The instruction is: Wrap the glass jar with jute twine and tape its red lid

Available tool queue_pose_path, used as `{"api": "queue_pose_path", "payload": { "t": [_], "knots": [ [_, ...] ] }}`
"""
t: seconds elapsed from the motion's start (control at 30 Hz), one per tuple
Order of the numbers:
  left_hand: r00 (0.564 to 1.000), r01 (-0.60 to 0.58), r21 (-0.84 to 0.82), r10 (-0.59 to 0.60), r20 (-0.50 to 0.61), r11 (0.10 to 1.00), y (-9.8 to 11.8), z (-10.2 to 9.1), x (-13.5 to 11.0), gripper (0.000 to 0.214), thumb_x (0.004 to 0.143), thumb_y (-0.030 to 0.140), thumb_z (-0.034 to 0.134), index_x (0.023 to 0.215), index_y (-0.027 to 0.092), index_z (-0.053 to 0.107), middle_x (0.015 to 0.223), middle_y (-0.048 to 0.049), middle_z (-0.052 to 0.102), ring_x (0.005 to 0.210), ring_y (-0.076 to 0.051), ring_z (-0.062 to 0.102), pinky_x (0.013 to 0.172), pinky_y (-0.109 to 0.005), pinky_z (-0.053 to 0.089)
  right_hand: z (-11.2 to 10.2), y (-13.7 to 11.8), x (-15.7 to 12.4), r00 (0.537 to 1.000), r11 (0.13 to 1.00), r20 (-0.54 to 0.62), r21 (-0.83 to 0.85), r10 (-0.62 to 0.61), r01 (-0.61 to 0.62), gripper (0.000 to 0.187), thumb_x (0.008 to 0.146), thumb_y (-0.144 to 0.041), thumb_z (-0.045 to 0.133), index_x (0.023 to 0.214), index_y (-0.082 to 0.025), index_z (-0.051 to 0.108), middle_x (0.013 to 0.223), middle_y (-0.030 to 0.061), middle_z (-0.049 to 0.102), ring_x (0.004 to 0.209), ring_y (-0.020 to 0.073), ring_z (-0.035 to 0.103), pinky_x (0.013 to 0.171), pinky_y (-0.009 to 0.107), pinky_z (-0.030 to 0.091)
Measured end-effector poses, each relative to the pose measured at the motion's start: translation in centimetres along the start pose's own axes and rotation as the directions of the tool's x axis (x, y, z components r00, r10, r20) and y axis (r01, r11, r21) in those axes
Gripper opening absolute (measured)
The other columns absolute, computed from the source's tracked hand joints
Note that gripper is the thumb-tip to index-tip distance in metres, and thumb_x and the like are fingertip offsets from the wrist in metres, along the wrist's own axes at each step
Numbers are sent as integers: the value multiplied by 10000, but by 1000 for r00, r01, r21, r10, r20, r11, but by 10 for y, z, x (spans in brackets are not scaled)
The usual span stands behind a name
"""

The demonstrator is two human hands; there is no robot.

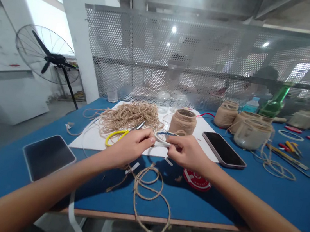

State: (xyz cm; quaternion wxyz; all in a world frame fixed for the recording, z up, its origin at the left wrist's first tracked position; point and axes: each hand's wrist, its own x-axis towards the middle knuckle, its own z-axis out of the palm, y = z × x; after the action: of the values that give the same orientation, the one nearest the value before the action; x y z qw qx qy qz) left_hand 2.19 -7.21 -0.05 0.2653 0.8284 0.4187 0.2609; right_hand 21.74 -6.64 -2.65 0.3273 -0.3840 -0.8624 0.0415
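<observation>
Your left hand point(128, 147) and right hand point(187, 152) grip a small white-and-blue ring point(162, 136) in a two-handed pinch, fingers partly hiding it, over a white board point(88, 140) on the table point(292, 202). Yellow-handled scissors point(117, 136) lie just beside your left hand, against a heap of jute twine point(131, 116). One loose twine loop point(144, 193) lies nearer you. Four twine-wrapped jars point(183, 122) stand ahead. A phone point(223, 150) sits near your right hand, a red disc point(197, 180) partly hidden behind your wrist. Two blurred people point(173, 75) sit beyond perforated mesh point(155, 41).
</observation>
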Motion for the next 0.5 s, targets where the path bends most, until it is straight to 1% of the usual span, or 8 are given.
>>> {"api": "queue_pose_path", "payload": {
  "t": [0.1,0.17,0.23,0.33,0.43,0.5],
  "knots": [
    [1000,9,5,-9,5,1000,-2,-1,1,236,818,361,438,691,164,465,583,49,424,545,-84,382,517,-210,284,1,1,-1,997,994,-35,-84,-69,66,128,672,-136,424,550,-177,420,485,-66,306,450,64,252,479,216,204],
    [1000,9,29,-9,11,1000,-2,0,1,228,775,352,497,659,157,476,570,51,420,530,-74,361,501,-206,265,2,3,-1,993,981,-47,-170,-107,98,133,677,-147,427,548,-179,431,477,-55,344,459,75,281,491,225,210],
    [999,20,2,-20,33,1000,-2,2,2,227,755,330,515,621,152,474,547,54,406,513,-66,347,491,-203,256,4,4,-1,987,951,-51,-279,-155,135,134,689,-171,433,560,-180,465,472,-37,401,470,90,317,504,240,213],
    [996,82,-170,-73,60,982,0,6,1,219,752,325,500,624,148,481,518,58,387,480,-61,345,475,-203,255,6,6,0,970,885,-66,-427,-236,186,126,694,-199,444,597,-180,522,480,-9,489,468,105,339,522,258,222],
    [988,154,-386,-138,69,910,3,11,-1,203,732,323,510,644,142,488,501,60,385,456,-57,342,458,-198,258,7,7,2,954,836,-64,-502,-293,223,122,688,-196,452,614,-180,548,501,6,533,477,112,363,550,268,249],
    [981,192,-492,-176,78,849,4,14,-3,193,712,308,528,635,139,478,497,60,382,448,-50,331,447,-190,256,6,7,2,952,823,-46,-516,-302,236,125,689,-191,455,610,-183,552,503,10,531,489,118,374,560,276,253]
  ]
}}
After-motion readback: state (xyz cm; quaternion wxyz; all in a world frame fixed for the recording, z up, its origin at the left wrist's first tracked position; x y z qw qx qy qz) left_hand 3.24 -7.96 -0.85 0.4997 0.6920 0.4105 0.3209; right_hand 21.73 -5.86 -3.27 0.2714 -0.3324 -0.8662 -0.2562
